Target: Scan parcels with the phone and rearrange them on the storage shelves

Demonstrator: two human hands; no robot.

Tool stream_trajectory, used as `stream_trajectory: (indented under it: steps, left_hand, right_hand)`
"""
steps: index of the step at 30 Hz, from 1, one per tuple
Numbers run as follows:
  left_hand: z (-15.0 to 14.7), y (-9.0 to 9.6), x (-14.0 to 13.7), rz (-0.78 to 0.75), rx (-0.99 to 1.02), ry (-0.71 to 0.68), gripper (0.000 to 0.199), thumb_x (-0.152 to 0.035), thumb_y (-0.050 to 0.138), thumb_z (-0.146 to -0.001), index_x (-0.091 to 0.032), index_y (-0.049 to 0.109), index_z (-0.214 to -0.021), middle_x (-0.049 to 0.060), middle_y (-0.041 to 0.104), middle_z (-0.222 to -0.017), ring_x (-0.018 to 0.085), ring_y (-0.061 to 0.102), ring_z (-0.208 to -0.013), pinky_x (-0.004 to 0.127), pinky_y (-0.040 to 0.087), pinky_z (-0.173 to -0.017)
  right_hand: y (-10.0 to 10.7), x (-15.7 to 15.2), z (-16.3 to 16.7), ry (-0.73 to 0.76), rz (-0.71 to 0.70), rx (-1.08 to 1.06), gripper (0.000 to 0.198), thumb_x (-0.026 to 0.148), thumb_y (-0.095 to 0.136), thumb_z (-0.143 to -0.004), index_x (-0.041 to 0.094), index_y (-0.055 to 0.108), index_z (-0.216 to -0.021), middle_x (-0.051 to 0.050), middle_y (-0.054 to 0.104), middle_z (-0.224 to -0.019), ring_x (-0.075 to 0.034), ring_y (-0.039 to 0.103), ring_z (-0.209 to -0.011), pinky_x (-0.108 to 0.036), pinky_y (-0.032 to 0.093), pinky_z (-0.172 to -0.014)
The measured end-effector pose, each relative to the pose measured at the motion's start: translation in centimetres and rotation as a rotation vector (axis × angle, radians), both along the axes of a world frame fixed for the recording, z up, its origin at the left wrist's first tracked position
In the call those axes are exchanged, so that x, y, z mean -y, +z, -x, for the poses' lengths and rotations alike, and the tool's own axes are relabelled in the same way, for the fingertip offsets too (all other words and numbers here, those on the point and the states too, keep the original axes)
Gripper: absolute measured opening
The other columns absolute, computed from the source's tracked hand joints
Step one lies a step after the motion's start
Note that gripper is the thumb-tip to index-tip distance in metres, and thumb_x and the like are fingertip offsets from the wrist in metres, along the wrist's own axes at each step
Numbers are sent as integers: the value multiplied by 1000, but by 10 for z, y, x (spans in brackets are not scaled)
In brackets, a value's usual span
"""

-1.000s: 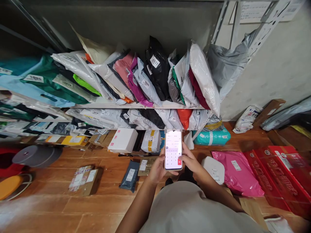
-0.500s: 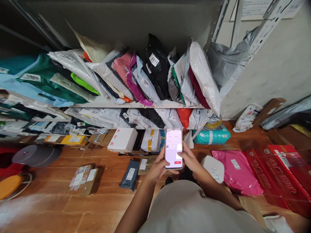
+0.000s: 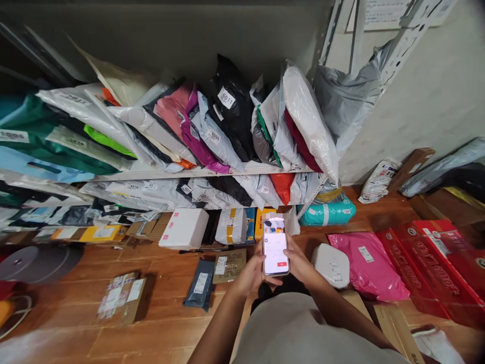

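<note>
A smartphone (image 3: 276, 247) with a lit screen is held upright in front of my body, low in the middle of the view. My left hand (image 3: 252, 273) wraps its left side and underside, the thumb near the lower left of the screen. On the other edge, my right hand (image 3: 297, 260) grips it, with the thumb over the right part of the screen. The display shows a camera picture at the top, a pale page below and a red button at the bottom. Beyond the phone stands a shelf (image 3: 170, 172) packed with labelled parcel bags, among them a black bag (image 3: 231, 111) marked 6011.
On the wooden floor lie a dark grey parcel (image 3: 199, 285), a brown carton (image 3: 127, 298), a white package (image 3: 331, 265) and a pink bag (image 3: 373, 268). Red boxes (image 3: 420, 273) stand at the right. Under the shelf sit a white box (image 3: 184, 227) and a teal package (image 3: 328, 210).
The phone's screen has gone from a mostly pale page to one with a camera picture at its top. The phone appears slightly lower and further right. My view has shifted a little.
</note>
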State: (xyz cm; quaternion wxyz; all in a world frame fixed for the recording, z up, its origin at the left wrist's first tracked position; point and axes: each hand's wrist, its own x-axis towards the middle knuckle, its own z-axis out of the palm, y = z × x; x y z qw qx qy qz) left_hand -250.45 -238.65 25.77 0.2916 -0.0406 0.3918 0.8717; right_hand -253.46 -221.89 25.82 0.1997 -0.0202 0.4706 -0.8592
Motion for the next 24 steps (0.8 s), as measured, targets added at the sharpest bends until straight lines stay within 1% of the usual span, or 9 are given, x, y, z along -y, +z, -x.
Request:
stream_trajectory:
  steps: [2,4,8,11,14,17,19,21,24]
  left_hand:
    - [16,-5,-5,88,17,-96,83,-60,60,-85,-33,28,-157,16,42,-156,42,54,-128,48,61,-72]
    - [38,-11,-9,201,37,-108,83,-69,59,-83,-28,39,-152,18,41,-156,41,48,-135,48,58,-81]
    - [98,-26,-14,515,81,146,65,-51,65,-84,-26,48,-142,16,48,-151,32,48,-138,47,45,-107]
    - [167,-34,-18,799,2,298,59,-33,64,-82,-23,50,-138,17,50,-146,34,48,-137,53,40,-112]
    - [259,-35,-30,1045,-236,383,64,-22,66,-76,-15,48,-137,19,42,-151,34,34,-146,50,25,-123]
    - [346,-47,-57,1408,-424,508,63,-24,68,-76,-1,44,-130,32,36,-145,41,26,-146,55,26,-121]
    - [384,-71,-81,1545,-367,742,60,-25,68,-77,0,41,-123,34,35,-139,43,29,-142,57,29,-118]
    - [401,-108,-102,1542,-377,958,48,-18,64,-77,-6,40,-118,29,37,-135,36,33,-138,52,29,-119]
    - [400,-169,-118,1444,-447,1031,42,-10,58,-76,-13,39,-113,22,43,-127,28,42,-130,45,31,-118]
  right_hand:
    - [-12,-6,4,-77,15,69,45,47,71,-78,25,66,-117,-8,76,-113,-32,70,-105,-45,56,-88]
    - [-23,-18,11,-143,14,126,42,49,69,-80,25,67,-113,-8,77,-109,-33,71,-104,-46,56,-88]
    - [-39,-52,30,-248,-6,210,34,44,72,-78,26,69,-107,-5,78,-100,-31,73,-98,-43,57,-86]
    - [-49,-81,52,-308,-9,238,32,44,74,-75,28,71,-103,-4,78,-106,-31,71,-103,-40,56,-89]
    - [-65,-108,78,-322,3,279,35,47,74,-77,30,73,-107,-5,76,-116,-31,70,-107,-39,56,-91]
    - [-90,-132,107,-248,52,356,47,54,74,-76,30,71,-116,-8,75,-120,-34,71,-104,-45,57,-89]
    - [-109,-143,125,-173,95,398,54,54,75,-77,31,68,-125,-9,74,-122,-35,71,-106,-49,57,-91]
    - [-126,-148,142,-114,134,412,55,51,74,-81,32,64,-132,-9,72,-126,-34,70,-109,-49,55,-93]
    - [-151,-147,159,-84,211,388,49,49,73,-85,37,64,-132,-6,70,-130,-32,70,-110,-49,54,-95]
